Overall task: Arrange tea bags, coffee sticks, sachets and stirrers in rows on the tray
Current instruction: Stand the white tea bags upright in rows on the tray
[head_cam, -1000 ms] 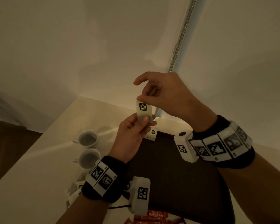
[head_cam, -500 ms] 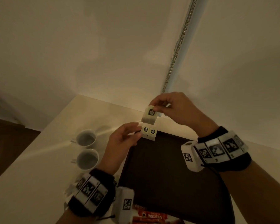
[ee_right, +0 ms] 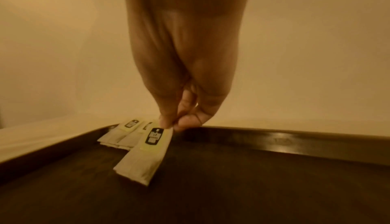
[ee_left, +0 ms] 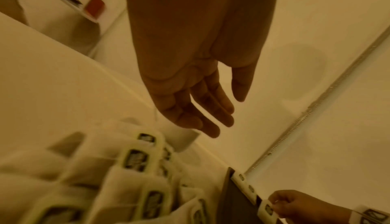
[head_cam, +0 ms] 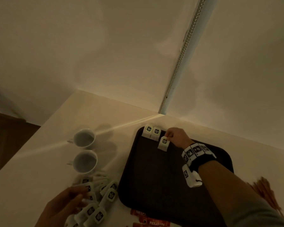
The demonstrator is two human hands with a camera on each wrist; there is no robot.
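Now right hand (head_cam: 176, 136) pinches tea bag (head_cam: 163, 143) (on tray (head_cam: 154, 177)); left hand (head_cam: 67, 203) relaxed.

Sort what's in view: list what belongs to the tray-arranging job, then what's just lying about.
Job: dark rectangular tray; white tea bag pinched by right hand; two placed white tea bags; loose pile of white tea bags; red coffee sticks.
Lying about: two white cups.

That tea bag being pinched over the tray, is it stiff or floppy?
Probably light: the right hand lifts the tea bag by one corner with fingertips. Fairly stiff too, since it hangs flat, not drooping, over the tray. Flat, so unlikely to roll.
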